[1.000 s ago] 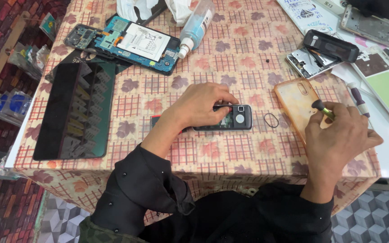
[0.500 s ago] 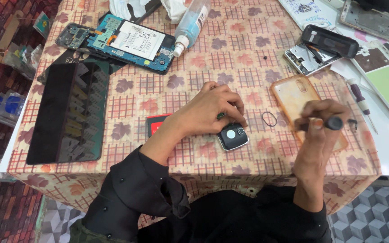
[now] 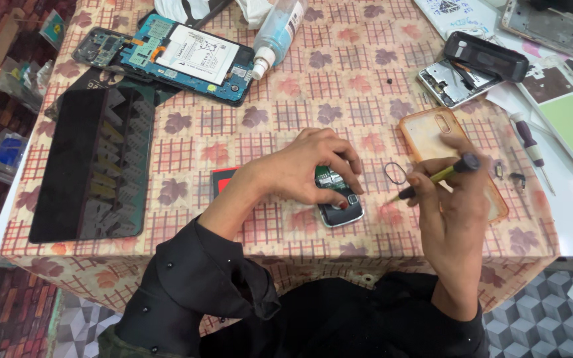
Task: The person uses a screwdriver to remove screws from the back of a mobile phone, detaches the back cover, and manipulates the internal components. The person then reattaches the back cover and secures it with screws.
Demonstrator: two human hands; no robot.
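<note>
The table (image 3: 286,99) is covered by a checked cloth with a leaf pattern. On its left portion lies a large black panel (image 3: 94,162), flat, long side running away from the person. Beyond it, at the far left, an opened tablet (image 3: 190,59) lies with its circuit boards and white battery exposed; a clear bottle (image 3: 278,30) lies on its side just beside it. At the right, an orange-tinted translucent phone case (image 3: 432,136) lies flat, partly under the right hand. Further right and back is an opened phone chassis (image 3: 455,83) with a black cover (image 3: 485,56) resting on it.

The left hand (image 3: 300,169) is arched over a small dark phone (image 3: 338,199) near the table's front edge, its fingers closed down on the upper part of the phone; the lower end shows below them. A red-and-black card (image 3: 222,182) lies partly under the left wrist.

The right hand (image 3: 455,199) has its fingers closed around a thin tool with a yellow shaft and dark cap (image 3: 436,178), the tip angled toward the phone but apart from it. A small black ring (image 3: 396,174) lies on the cloth between phone and case.
</note>
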